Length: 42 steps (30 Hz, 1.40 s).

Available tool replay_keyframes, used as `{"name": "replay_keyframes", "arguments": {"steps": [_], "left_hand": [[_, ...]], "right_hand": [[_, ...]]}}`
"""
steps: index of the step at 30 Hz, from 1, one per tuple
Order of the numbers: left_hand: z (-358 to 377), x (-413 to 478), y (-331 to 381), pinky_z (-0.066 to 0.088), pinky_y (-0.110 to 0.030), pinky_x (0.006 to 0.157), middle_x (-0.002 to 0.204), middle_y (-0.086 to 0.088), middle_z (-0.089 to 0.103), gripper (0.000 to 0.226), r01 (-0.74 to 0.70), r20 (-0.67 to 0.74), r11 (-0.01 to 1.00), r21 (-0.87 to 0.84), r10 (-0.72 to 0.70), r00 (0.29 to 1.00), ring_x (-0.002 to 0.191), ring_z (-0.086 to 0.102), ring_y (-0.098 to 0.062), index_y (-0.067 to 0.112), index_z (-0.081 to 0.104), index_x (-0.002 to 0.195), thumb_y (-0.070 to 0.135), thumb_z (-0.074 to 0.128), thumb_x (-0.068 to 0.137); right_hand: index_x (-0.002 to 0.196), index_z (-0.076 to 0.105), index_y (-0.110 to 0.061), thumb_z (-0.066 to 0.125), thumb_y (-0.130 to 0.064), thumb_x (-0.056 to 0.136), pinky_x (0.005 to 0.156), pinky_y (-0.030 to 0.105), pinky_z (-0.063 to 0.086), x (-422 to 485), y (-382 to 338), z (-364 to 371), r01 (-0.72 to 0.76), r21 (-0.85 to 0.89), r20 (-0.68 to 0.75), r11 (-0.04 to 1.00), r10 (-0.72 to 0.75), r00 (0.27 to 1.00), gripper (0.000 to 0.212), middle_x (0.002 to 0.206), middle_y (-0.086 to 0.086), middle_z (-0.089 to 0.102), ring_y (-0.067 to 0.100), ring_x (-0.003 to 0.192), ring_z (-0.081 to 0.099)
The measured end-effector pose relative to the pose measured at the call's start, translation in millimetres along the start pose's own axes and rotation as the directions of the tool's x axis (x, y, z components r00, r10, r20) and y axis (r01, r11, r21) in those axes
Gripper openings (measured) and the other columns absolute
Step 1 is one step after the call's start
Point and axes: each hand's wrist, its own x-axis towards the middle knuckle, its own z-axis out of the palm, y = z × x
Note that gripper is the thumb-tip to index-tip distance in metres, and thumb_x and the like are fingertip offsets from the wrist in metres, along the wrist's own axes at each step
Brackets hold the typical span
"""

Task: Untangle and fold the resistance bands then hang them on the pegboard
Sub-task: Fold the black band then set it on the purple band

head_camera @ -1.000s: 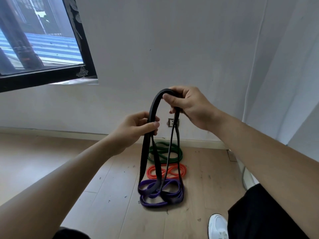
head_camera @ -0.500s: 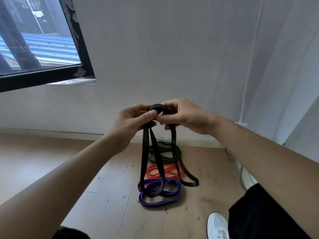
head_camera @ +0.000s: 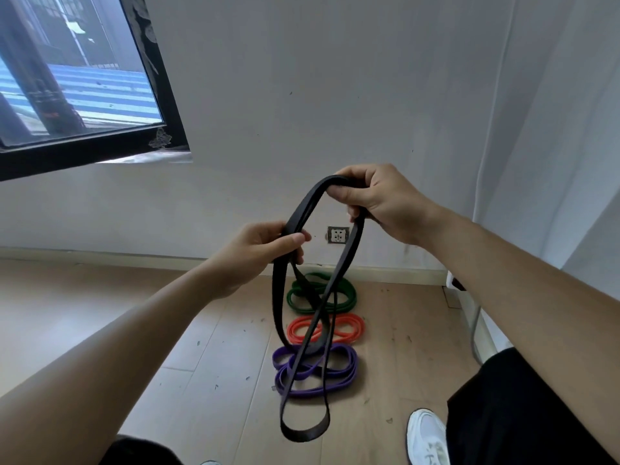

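Bare home room: wood floor (head_camera: 208, 347), wall socket (head_camera: 338, 235), window (head_camera: 77, 72)

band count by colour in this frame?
black band: 1
green band: 1
orange band: 1
purple band: 1
total: 4

no readable text anywhere.
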Motion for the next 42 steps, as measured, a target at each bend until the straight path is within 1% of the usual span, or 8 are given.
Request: {"name": "replay_keyframes", "arguments": {"steps": [6, 14, 20, 26, 31, 34, 38, 42], "left_hand": [[-5, 3, 4, 0.056, -0.028, 0.083, 0.078, 0.003, 0.066, 0.042, -0.07, -0.224, 0.968, -0.241, 0.015, 0.975, 0.081, 0.064, -0.018, 0.015, 0.069, 0.124, 0.026, 0.068, 0.083], [-7, 1, 13, 0.057, -0.03, 0.083, 0.081, 0.006, 0.071, 0.02, -0.128, -0.382, 0.976, -0.178, 0.051, 0.923, 0.079, 0.062, -0.017, 0.018, 0.075, 0.111, 0.018, 0.068, 0.092], [-1, -2, 23, 0.054, -0.026, 0.079, 0.082, 0.004, 0.068, 0.026, -0.162, -0.331, 0.963, -0.215, 0.084, 0.94, 0.079, 0.061, -0.016, 0.013, 0.074, 0.114, 0.02, 0.066, 0.091], [12, -5, 29, 0.055, -0.029, 0.084, 0.086, 0.004, 0.071, 0.035, -0.173, -0.203, 0.959, -0.226, 0.127, 0.971, 0.082, 0.062, -0.018, 0.012, 0.072, 0.114, 0.026, 0.067, 0.082], [19, -3, 27, 0.055, -0.03, 0.084, 0.098, -0.011, 0.071, 0.038, -0.17, -0.143, 0.972, -0.165, 0.147, 0.979, 0.085, 0.064, -0.02, 0.007, 0.07, 0.12, 0.023, 0.068, 0.085], [20, -2, 26, 0.057, -0.029, 0.079, 0.091, -0.014, 0.069, 0.04, -0.141, -0.168, 0.973, -0.183, 0.11, 0.98, 0.077, 0.065, -0.019, 0.007, 0.062, 0.125, 0.02, 0.067, 0.088], [14, -1, 21, 0.057, -0.031, 0.083, 0.081, -0.002, 0.068, 0.04, -0.078, -0.069, 0.987, -0.142, 0.069, 0.995, 0.08, 0.067, -0.019, 0.007, 0.057, 0.123, 0.025, 0.064, 0.089], [9, -5, 7, 0.055, -0.029, 0.085, 0.086, 0.006, 0.07, 0.03, 0.008, 0.038, 1.0, 0.018, -0.009, 0.999, 0.089, 0.069, -0.018, 0.016, 0.065, 0.119, 0.021, 0.069, 0.089]], "right_hand": [[0.106, 0.064, 0.007, 0.071, -0.015, 0.091, 0.065, 0.034, 0.046, 0, 7, -11, -0.105, 0.052, 0.006, 0.993, 0.105, 0.994, 0.028, 0.068, 0.006, 0.051, 0.017, 0.058, 0.051], [0.106, 0.065, 0.008, 0.073, -0.011, 0.09, 0.065, 0.028, 0.054, -8, 2, -16, -0.123, -0.104, 0.142, 0.987, 0.137, 0.98, 0.026, 0.078, 0.008, 0.057, 0.02, 0.068, 0.055], [0.099, 0.063, 0.008, 0.077, -0.014, 0.088, 0.077, 0.034, 0.058, -11, -1, -14, -0.129, -0.28, 0.342, 0.951, 0.225, 0.913, 0.028, 0.086, 0.014, 0.06, 0.023, 0.078, 0.062], [0.088, 0.074, -0.015, 0.075, -0.02, 0.09, 0.098, 0.052, 0.054, -15, -1, -9, -0.125, -0.349, 0.49, 0.929, 0.295, 0.82, 0.005, 0.091, 0.016, 0.072, 0.034, 0.096, 0.072], [0.111, 0.068, -0.005, 0.072, -0.014, 0.091, 0.093, 0.043, 0.057, -14, -4, 6, -0.085, -0.103, 0.379, 0.991, 0.118, 0.918, 0.022, 0.098, 0.014, 0.072, 0.029, 0.095, 0.071], [0.109, 0.069, 0.001, 0.074, -0.014, 0.09, 0.08, 0.038, 0.058, -13, -5, 10, -0.028, -0.115, 0.325, 0.993, 0.064, 0.944, 0.025, 0.089, 0.014, 0.065, 0.024, 0.082, 0.063], [0.107, 0.07, 0.001, 0.069, -0.011, 0.093, 0.072, 0.031, 0.055, -12, -9, 7, 0.022, -0.088, 0.275, 0.996, 0.003, 0.961, 0.019, 0.079, 0.003, 0.066, 0.021, 0.074, 0.06], [0.102, 0.067, -0.002, 0.062, -0.015, 0.096, 0.067, 0.028, 0.053, -10, -16, -1, 0.072, 0.098, 0.066, 0.993, -0.079, 0.995, 0.015, 0.075, 0.002, 0.056, 0.017, 0.067, 0.055]]}}
